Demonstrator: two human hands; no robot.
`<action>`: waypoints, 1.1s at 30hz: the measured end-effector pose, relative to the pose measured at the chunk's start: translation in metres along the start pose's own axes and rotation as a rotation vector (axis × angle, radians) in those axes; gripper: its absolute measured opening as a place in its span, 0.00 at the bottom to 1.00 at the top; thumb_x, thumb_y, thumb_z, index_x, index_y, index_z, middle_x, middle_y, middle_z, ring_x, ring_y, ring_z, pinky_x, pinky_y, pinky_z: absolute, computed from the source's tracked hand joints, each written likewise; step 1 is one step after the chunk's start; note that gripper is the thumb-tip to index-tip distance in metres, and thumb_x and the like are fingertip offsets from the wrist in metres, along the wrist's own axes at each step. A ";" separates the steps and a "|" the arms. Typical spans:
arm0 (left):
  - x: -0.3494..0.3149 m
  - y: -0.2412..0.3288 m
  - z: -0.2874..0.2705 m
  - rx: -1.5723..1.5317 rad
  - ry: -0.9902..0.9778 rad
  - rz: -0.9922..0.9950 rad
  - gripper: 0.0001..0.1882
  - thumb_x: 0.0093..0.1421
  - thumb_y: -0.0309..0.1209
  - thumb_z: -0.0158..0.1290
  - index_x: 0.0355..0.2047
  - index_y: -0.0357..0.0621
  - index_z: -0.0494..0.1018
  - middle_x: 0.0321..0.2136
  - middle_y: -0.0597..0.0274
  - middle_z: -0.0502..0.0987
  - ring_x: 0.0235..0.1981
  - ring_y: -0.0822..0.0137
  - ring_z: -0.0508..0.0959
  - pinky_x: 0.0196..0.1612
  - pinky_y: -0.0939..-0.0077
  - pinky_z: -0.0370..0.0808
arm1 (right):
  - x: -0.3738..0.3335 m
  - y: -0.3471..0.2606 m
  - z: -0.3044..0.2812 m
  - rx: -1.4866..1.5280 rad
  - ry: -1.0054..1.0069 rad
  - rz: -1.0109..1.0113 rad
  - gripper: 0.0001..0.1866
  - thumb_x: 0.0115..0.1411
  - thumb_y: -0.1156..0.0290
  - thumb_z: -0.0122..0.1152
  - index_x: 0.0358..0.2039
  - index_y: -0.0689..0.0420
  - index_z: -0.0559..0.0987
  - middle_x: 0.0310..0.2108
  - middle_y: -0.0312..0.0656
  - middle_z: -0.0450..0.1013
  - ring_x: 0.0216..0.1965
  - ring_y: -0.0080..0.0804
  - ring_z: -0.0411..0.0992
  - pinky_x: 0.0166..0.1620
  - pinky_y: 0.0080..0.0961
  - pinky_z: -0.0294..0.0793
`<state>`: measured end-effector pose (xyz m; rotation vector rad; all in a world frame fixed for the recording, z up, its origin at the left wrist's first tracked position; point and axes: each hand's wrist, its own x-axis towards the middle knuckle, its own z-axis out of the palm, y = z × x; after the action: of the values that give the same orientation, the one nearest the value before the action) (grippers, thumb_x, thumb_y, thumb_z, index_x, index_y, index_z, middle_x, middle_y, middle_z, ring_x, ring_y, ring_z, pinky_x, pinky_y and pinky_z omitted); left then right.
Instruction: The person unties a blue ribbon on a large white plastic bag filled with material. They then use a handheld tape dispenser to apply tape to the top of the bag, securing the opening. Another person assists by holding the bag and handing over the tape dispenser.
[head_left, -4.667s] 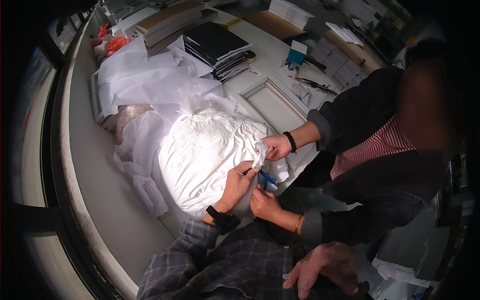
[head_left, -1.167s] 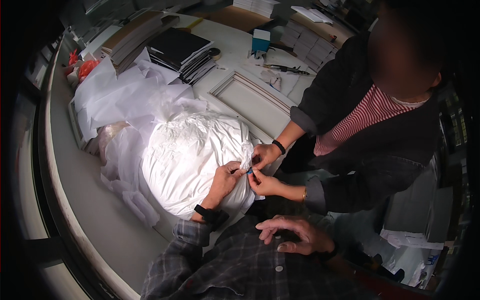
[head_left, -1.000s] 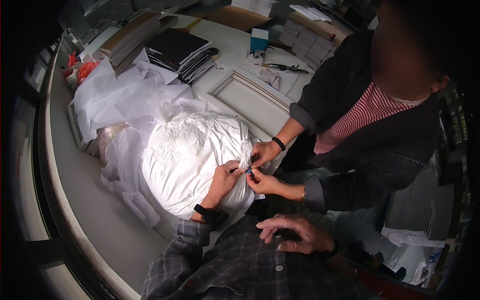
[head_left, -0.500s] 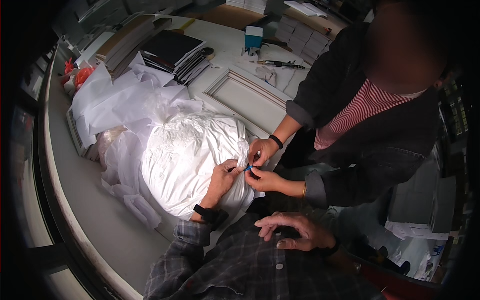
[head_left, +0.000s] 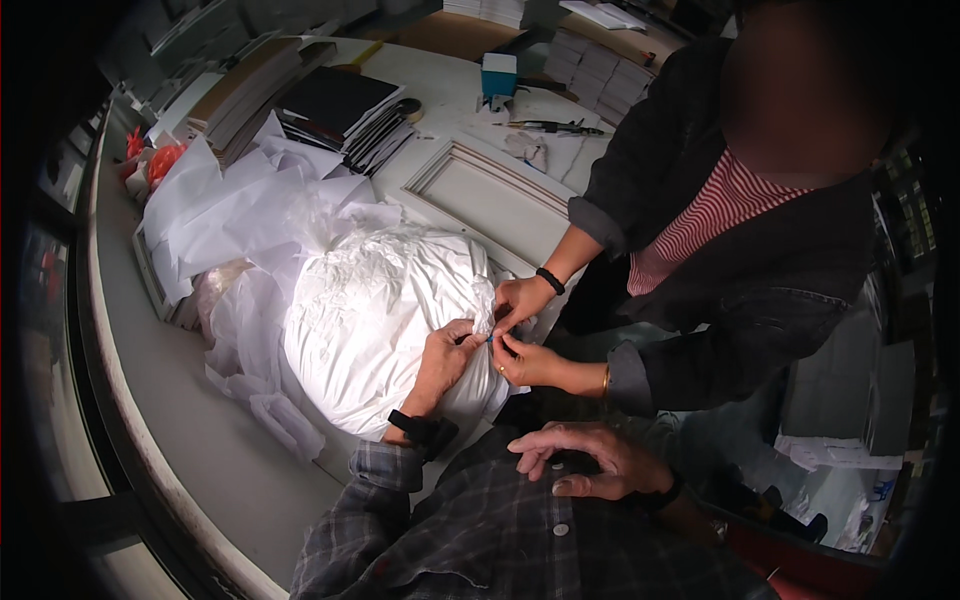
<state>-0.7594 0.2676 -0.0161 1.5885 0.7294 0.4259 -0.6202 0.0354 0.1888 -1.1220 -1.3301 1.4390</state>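
A large, full white plastic bag (head_left: 370, 325) lies on its side, its gathered neck toward the right. My left hand (head_left: 445, 366) pinches the bag near that neck. A co-worker's two hands, the upper hand (head_left: 523, 301) and the lower hand (head_left: 528, 362), meet at the neck beside my fingertips. Between their fingers a small bit of thin blue tie (head_left: 490, 338) shows; most of it is hidden. My right hand (head_left: 595, 462) is held in front of my shirt, holding nothing, its fingers loosely bent and apart from the thumb.
Crumpled white sheeting (head_left: 235, 205) lies behind the bag. Farther off are black folders (head_left: 340, 100), a tape roll (head_left: 409, 108), a teal box (head_left: 498, 76) and a pale frame (head_left: 490, 190). The co-worker stands close on the right. A curved table edge (head_left: 150, 450) runs along the left.
The co-worker's fingers have shifted slightly at the bag's neck, and less of the blue tie shows. My two hands have stayed nearly in place.
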 end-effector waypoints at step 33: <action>0.000 -0.007 0.002 -0.024 0.024 0.030 0.07 0.66 0.26 0.60 0.39 0.33 0.82 0.33 0.61 0.80 0.38 0.71 0.77 0.47 0.75 0.72 | 0.002 0.006 -0.003 -0.005 -0.012 -0.045 0.32 0.67 0.62 0.67 0.68 0.58 0.70 0.48 0.44 0.78 0.44 0.31 0.79 0.54 0.34 0.77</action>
<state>-0.7596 0.2665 -0.0231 1.5759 0.7172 0.4750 -0.6175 0.0377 0.1830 -1.0812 -1.3601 1.4124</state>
